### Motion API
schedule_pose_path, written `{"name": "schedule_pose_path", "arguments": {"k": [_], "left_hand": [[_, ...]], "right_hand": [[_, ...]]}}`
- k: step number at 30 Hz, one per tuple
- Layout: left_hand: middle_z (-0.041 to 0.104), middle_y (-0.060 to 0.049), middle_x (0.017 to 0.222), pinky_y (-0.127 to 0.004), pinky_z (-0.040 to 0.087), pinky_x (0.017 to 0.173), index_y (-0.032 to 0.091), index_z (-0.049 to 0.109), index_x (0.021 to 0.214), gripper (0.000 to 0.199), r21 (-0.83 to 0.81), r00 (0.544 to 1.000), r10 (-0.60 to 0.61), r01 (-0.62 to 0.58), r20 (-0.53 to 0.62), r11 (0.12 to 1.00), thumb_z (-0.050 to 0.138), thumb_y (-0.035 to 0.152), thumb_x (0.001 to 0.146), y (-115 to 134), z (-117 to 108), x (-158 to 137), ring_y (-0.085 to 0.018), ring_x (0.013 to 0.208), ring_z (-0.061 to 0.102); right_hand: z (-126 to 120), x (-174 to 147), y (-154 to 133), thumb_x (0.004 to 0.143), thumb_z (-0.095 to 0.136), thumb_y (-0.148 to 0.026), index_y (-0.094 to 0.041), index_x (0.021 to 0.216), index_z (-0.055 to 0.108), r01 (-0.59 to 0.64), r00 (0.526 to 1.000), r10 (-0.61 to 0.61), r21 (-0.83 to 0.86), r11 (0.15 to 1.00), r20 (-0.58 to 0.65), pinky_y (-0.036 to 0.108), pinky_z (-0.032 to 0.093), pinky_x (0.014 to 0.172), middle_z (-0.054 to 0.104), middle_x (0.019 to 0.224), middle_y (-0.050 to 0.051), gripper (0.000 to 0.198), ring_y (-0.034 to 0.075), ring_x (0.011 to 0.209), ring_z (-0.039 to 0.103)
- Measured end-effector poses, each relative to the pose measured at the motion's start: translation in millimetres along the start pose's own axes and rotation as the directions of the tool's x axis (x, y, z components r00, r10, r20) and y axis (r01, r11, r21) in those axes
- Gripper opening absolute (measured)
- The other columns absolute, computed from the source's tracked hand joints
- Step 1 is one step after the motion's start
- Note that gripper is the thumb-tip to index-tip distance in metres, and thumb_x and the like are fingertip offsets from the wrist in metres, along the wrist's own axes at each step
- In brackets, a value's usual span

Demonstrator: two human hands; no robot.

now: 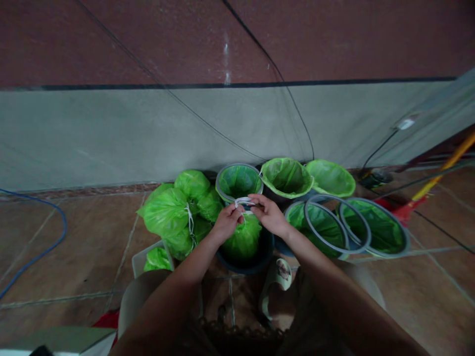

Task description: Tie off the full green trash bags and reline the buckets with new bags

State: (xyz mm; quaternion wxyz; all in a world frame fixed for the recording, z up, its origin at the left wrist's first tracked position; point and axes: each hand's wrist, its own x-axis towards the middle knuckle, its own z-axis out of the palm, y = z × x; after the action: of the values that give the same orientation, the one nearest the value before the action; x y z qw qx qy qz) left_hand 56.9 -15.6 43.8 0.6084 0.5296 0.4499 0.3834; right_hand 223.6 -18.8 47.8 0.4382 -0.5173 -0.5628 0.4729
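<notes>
Tied green bags (174, 212) are piled on the floor at left. Our left hand (227, 221) and right hand (267, 213) are each pinched on the white tie (245, 201), stretched sideways between them atop the green bag (243, 238) in the dark bucket (260, 257). Lined buckets (356, 227) wait right.

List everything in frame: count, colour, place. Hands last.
tied bags: several, green, heaped on the floor at left
filled bag: one, green, in dark bucket under the hands
white tie: one, at the bag's neck, between both hands
lined buckets: about five, green liners, along the wall to the right
grey ring: one loose, across two right buckets
blue hose: one, far left floor
left hand: pinching the tie
right hand: pinching the tie
</notes>
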Motion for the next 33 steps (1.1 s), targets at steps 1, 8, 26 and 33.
{"name": "schedule_pose_path", "arguments": {"k": [1, 8, 26, 33], "left_hand": [[0.054, 0.004, 0.054, -0.021, 0.033, 0.050, 0.017, 0.058, 0.080, 0.030, 0.001, 1.000, -0.011, 0.011, -0.013, 1.000, 0.055, 0.047, 0.084, 0, 0, 0, -0.007, 0.048, 0.043], [0.064, -0.002, 0.061, -0.022, 0.036, 0.051, 0.014, 0.068, 0.076, 0.025, -0.083, 0.985, -0.109, 0.099, -0.131, 0.992, 0.069, 0.038, 0.071, -5, 3, 1, -0.008, 0.051, 0.048], [0.054, 0.005, 0.056, -0.021, 0.035, 0.058, 0.015, 0.061, 0.061, 0.010, -0.107, 0.990, -0.052, 0.039, -0.128, 0.994, 0.068, 0.021, 0.057, -2, -2, 0, -0.007, 0.055, 0.045], [0.054, 0.004, 0.058, -0.022, 0.034, 0.057, 0.018, 0.060, 0.066, 0.002, 0.239, 0.996, 0.090, -0.085, -0.007, 0.967, 0.058, 0.019, 0.066, -5, -4, 0, -0.010, 0.057, 0.046]], "right_hand": [[0, 0, -2, 0.074, 0.062, -0.023, -0.023, 0.114, 0.062, 0.022, 1.000, -0.022, 0.004, 1.000, -0.005, 0.026, 0.046, 0.067, 0.066, 0.097, 0.002, 0.040, 0.014, 0.076, 0.058], [10, -6, -14, 0.067, 0.057, -0.016, -0.024, 0.115, 0.059, -0.083, 0.993, 0.069, 0.140, 0.987, 0.097, 0.021, 0.036, 0.048, 0.067, 0.108, 0.002, 0.048, 0.008, 0.056, 0.051], [9, -7, -14, 0.060, 0.065, -0.016, -0.023, 0.117, 0.058, -0.205, 0.974, 0.182, 0.191, 0.960, 0.133, 0.023, 0.043, 0.044, 0.066, 0.115, 0.005, 0.058, 0.006, 0.049, 0.052], [-6, 7, 8, 0.072, 0.064, -0.028, -0.020, 0.103, 0.064, -0.030, 0.982, 0.022, -0.040, 0.999, -0.187, 0.033, 0.051, 0.074, 0.070, 0.089, 0.005, 0.031, 0.018, 0.078, 0.065]]}}
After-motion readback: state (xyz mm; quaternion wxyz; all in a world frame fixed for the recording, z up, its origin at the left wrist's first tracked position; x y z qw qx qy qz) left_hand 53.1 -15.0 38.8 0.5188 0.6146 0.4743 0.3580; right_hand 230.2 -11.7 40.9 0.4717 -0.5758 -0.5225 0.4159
